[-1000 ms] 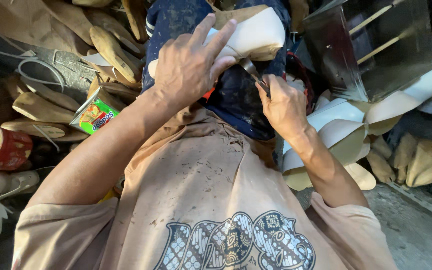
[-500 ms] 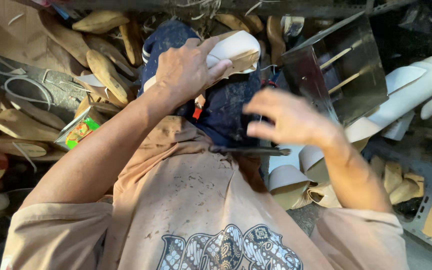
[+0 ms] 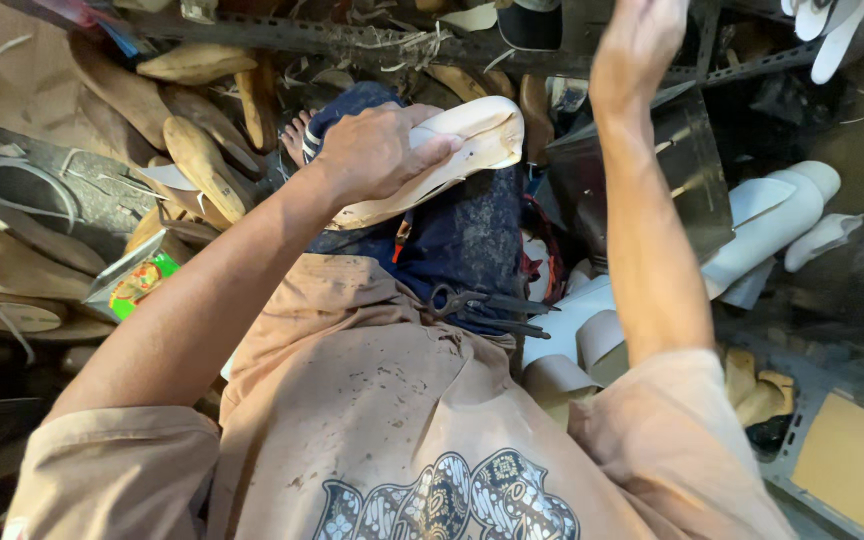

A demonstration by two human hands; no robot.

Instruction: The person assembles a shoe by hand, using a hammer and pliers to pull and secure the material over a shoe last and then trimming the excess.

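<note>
A cramped, cluttered workshop fills the view, with worn wooden shoe lasts (image 3: 202,165) heaped at the far left and pale cream shoe forms (image 3: 772,215) piled at the right, so everything lies within arm's reach of the seated person; the left hand (image 3: 377,150) is closed over a cream-coloured shoe form (image 3: 472,140), fingers wrapped across its top and pressing it down onto the dark blue patterned cloth (image 3: 462,235) over the knee, which looks like a way to keep the piece steady on a soft support; the right hand (image 3: 637,40) is raised far up toward a dark metal rack (image 3: 352,40) running across the top of the scene, its fingers curled loosely, and I cannot tell whether it holds anything; a pair of dark pincers (image 3: 482,305) rests on the lap just below the cloth, near the right forearm, likely parked there to stay handy; a small green and orange packet (image 3: 137,280) sits among the lasts at the left, and a dark metal sheet (image 3: 652,180) leans at the right beside the cream forms.
</note>
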